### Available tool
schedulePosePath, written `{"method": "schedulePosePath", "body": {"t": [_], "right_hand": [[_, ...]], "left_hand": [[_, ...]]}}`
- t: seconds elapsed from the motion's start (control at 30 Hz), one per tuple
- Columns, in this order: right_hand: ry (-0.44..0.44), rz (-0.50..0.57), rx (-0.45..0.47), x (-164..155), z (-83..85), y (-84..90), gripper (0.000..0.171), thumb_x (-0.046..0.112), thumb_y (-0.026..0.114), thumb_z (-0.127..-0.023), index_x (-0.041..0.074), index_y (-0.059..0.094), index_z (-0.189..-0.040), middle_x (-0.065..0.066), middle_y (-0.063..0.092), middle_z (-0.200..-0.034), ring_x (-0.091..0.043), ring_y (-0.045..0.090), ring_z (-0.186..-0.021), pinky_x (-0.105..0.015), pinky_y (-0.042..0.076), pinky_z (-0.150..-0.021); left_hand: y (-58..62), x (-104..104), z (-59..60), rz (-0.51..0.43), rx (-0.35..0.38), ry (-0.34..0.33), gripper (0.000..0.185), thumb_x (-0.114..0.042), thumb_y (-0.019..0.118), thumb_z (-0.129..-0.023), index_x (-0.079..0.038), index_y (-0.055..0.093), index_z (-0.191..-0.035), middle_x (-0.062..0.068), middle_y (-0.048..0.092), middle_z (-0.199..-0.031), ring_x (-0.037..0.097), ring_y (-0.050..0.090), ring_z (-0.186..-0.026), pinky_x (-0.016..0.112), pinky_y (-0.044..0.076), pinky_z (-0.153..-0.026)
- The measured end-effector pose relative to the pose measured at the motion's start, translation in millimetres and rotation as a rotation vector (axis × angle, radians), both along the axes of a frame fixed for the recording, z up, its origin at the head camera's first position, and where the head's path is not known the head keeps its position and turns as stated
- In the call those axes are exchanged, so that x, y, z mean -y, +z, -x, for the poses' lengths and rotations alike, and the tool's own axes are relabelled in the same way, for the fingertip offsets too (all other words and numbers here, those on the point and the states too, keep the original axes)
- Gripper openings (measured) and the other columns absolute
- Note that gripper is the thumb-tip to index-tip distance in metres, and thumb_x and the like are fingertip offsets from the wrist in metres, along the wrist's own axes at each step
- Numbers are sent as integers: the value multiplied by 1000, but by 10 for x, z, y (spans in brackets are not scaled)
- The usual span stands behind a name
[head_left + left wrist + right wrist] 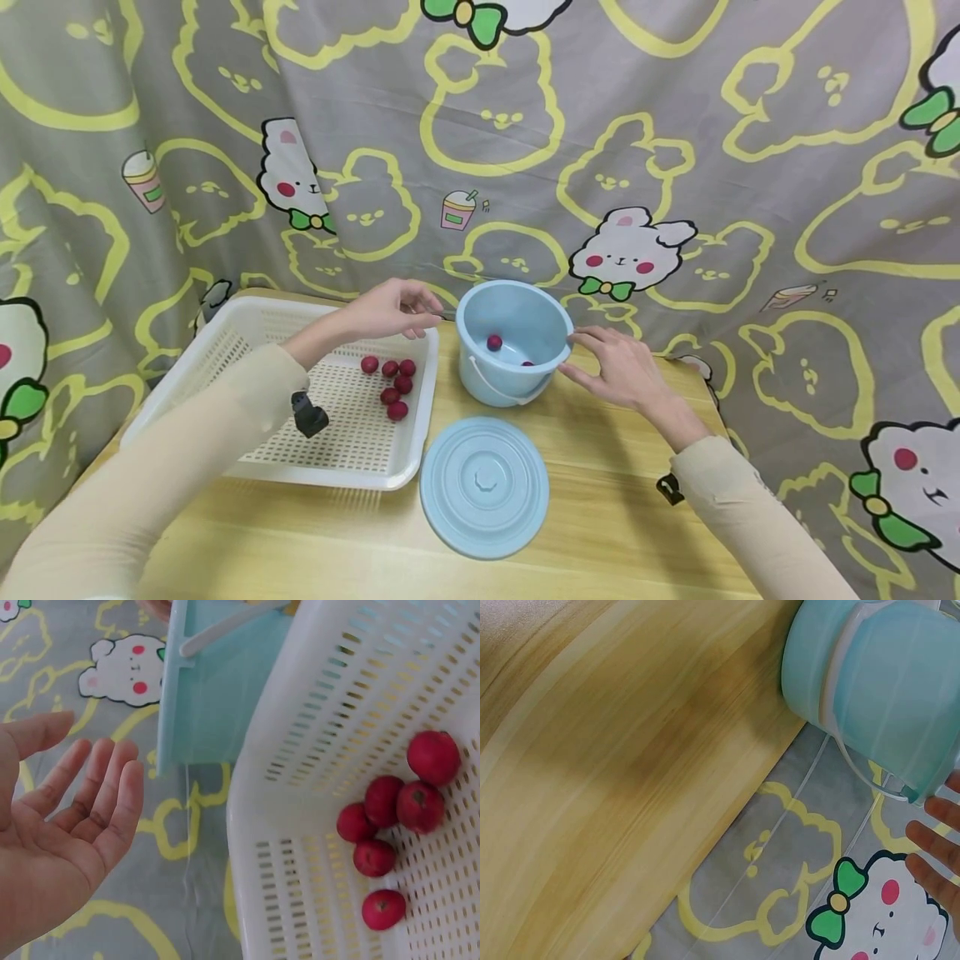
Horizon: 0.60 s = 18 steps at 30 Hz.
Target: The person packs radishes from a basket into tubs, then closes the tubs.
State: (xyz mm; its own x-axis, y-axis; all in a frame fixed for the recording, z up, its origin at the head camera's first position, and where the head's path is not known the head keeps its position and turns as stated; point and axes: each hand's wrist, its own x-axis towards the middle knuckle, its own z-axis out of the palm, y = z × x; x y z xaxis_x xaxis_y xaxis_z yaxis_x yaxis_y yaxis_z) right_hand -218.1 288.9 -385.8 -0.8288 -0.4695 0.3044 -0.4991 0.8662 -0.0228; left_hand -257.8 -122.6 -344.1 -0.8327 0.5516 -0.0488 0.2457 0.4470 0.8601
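Moving red fruits from basket to bucket, partway done.
Two fruits in bucket (514, 343); five left in basket (225, 343) at 9 o'clock; left hand (390, 308) empty, fingers relaxed; right hand (618, 367) fingers straight, touching bucket rim; lid (483, 487) off.

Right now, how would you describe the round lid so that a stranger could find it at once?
On the wooden table, look in front of the light blue bucket, to the right of the white basket. The lid lies flat there: a light blue disc, the only flat round thing, with nothing on it.

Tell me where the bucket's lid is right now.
In the head view, the round blue lid lies flat on the wooden table, just in front of the blue bucket and right of the white basket.
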Motion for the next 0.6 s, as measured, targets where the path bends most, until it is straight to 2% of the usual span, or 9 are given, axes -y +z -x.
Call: {"method": "schedulePosePath", "body": {"t": [0.2,0.33,0.5,0.6], "right_hand": [[7,-7,-8,6,1,1,57,59,72,-93,16,74,-130,-11,73,-134,-37,72,-119,-54,63,-82],[7,-9,-4,7,-2,-4,56,58,72,-94,16,74,-130,-12,73,-133,-37,72,-118,-55,63,-83],[6,-10,-1,7,-7,-2,56,57,72,-94,15,74,-130,-12,73,-133,-37,72,-118,-55,63,-83],[5,-9,0,9,-8,2,56,58,72,-94,15,74,-130,-12,73,-133,-37,72,-118,-55,63,-84]], "left_hand": [[-44,171,-40,37,-2,-9,31,-25,68,-104,-5,68,-128,22,73,-120,24,75,-95,43,64,-89],[-106,297,-53,64,-5,-2,37,-26,68,-104,-1,66,-131,19,73,-115,22,75,-93,35,64,-85],[-176,463,-66,85,4,33,39,-28,69,-103,-1,66,-131,22,71,-118,19,74,-93,29,62,-83],[-216,563,-58,99,6,63,38,-28,69,-103,-2,66,-131,23,70,-121,21,73,-97,33,63,-87]]}}
